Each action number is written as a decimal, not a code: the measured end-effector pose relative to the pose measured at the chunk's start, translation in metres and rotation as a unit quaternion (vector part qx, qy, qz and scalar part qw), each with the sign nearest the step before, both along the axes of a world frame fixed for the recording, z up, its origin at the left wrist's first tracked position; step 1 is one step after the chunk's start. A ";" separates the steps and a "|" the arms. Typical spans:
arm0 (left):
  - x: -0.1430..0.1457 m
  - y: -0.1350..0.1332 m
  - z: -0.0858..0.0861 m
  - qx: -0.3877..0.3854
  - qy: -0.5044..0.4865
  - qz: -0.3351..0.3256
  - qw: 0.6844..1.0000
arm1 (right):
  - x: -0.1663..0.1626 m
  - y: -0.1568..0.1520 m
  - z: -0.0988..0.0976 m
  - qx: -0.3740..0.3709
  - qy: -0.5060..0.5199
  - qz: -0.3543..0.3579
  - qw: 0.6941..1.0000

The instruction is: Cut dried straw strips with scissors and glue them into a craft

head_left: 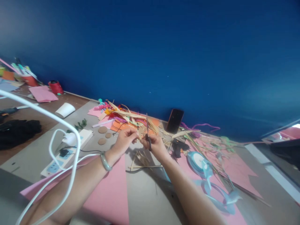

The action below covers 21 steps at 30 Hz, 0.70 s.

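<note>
My left hand (127, 138) is closed in a pinch on a small pale strip (138, 135), whose exact kind I cannot make out. Close beside it, my right hand (156, 146) is wrapped round scissors (147, 125) with dark handles, their blades pointing up and away. The fingertips of both hands almost meet at the strip. Below them on the table lies a little heap of thin pale strips (142, 159). Round brown discs (102, 141) rest left of my left hand, and a dark glue gun (179, 147) lies right of my right hand.
A white power strip (67, 153) and a looping white cable (76, 150) are at the left. A phone (175, 121) leans against the blue wall (150, 56). Pink paper (110, 193), light blue ribbon (199, 162) and a pile of pale husks and colored stems (126, 115) cover parts of the table.
</note>
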<state>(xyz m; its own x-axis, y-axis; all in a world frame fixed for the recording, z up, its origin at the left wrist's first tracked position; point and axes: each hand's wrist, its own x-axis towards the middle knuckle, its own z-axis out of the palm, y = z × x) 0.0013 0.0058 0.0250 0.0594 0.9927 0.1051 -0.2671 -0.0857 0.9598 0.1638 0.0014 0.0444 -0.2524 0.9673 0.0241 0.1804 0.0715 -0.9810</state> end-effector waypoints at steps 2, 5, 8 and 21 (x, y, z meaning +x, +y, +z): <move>-0.001 -0.001 0.000 -0.011 -0.019 -0.019 1.000 | -0.001 -0.001 0.000 -0.013 0.018 0.015 1.000; -0.003 0.000 0.001 -0.047 -0.086 -0.057 0.994 | 0.001 0.001 -0.001 -0.044 0.062 0.049 0.996; -0.005 0.001 0.002 -0.061 -0.121 -0.116 0.984 | 0.004 0.003 -0.004 -0.068 0.098 0.102 0.988; -0.007 -0.005 0.008 -0.034 -0.117 -0.222 0.967 | 0.005 0.004 -0.009 -0.155 0.189 0.187 0.951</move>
